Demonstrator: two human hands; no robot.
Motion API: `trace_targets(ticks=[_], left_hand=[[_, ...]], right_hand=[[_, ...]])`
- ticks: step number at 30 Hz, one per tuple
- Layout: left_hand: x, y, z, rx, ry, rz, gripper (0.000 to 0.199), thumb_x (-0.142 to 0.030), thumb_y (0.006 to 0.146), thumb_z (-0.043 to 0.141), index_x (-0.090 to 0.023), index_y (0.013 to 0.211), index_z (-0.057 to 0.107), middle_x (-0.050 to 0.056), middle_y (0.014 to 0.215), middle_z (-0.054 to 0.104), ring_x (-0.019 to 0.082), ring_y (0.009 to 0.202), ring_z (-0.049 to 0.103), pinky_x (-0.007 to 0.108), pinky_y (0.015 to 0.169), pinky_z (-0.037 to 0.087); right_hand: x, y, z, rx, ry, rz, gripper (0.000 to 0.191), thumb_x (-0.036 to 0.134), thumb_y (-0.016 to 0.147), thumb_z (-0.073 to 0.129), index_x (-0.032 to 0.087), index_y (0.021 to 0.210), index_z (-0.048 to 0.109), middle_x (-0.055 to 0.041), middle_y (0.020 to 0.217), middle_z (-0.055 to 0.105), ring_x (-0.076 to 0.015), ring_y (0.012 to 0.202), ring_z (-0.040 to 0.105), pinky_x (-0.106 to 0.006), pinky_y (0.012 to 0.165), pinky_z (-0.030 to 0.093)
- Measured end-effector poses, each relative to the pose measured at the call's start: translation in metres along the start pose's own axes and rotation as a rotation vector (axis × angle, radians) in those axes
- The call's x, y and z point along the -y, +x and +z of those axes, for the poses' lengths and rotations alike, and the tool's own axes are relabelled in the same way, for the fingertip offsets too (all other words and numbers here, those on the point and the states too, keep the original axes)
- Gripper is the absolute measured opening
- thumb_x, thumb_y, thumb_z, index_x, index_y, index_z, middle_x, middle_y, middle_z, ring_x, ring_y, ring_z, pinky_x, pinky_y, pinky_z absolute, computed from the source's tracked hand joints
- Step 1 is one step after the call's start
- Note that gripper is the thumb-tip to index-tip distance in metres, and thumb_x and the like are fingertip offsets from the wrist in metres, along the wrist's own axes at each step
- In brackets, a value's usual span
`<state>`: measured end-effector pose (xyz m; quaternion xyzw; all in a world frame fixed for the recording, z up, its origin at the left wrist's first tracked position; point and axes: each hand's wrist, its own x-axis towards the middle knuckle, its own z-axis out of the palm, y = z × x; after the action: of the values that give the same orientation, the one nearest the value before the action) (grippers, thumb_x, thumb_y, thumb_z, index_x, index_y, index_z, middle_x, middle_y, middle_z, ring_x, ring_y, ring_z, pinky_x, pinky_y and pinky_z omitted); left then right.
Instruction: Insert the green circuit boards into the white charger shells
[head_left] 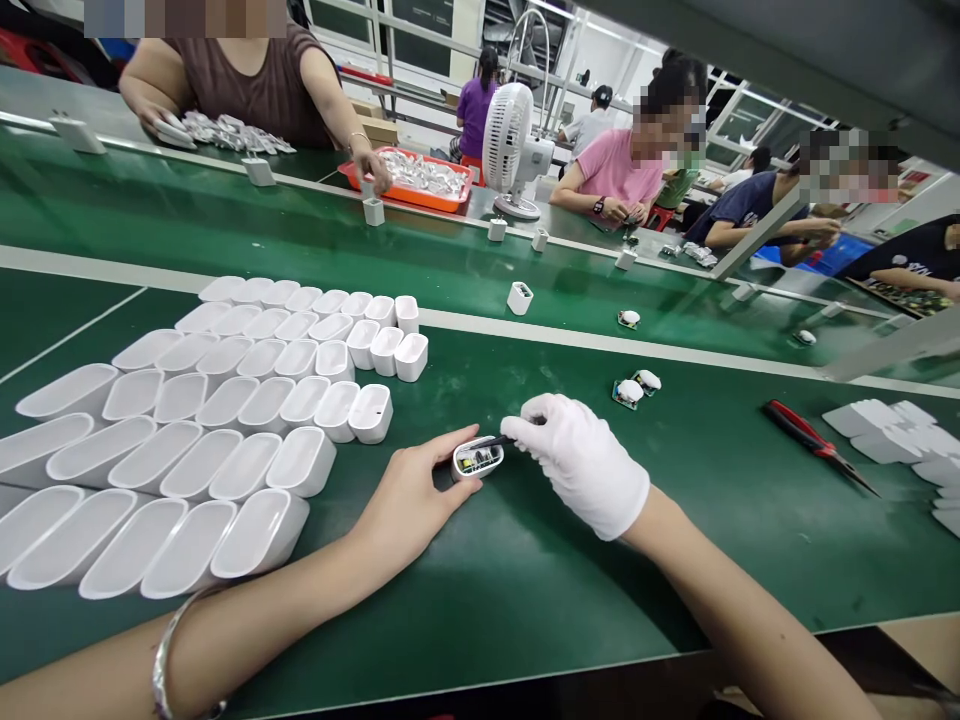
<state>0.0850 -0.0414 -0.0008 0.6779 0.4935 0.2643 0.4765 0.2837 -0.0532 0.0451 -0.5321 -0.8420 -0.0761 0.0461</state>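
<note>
Between its thumb and fingers, my bare left hand [409,492] grips a white plastic charger housing [477,476], open end up. Inside the housing sits a circuit board [474,457] with a yellow part and other components. My right hand [581,455], in a white glove, pinches a slim black tool [496,441] whose tip reaches over the housing's opening; most of the tool is hidden by the fingers. To the left, rows of empty white housings [247,465] stand open end up. Beyond my right hand lie two circuit boards with white tops [628,393].
Red-handled pliers [814,440] lie at right beside white plastic pieces [889,430]. A green conveyor belt [442,270] behind a pale rail carries a filled housing [519,298] and boards. Across it, co-workers sit by an orange tray [450,203] and a white fan [510,140].
</note>
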Motion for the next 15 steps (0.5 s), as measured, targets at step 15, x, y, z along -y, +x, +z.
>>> trace_targets(ticks=[15], left_hand=[[-0.001, 0.0, 0.002, 0.007, 0.018, 0.014, 0.051, -0.024, 0.077, 0.062, -0.025, 0.127, 0.055, 0.001, 0.123, 0.065, 0.022, 0.111, 0.061, 0.037, 0.099, 0.047]], right_hand=[[-0.024, -0.003, -0.009, 0.005, -0.038, 0.126, 0.029, 0.008, 0.086, 0.04, 0.023, 0.089, 0.065, -0.0019, 0.088, 0.057, -0.0137, 0.07, 0.045, -0.027, 0.057, 0.023]])
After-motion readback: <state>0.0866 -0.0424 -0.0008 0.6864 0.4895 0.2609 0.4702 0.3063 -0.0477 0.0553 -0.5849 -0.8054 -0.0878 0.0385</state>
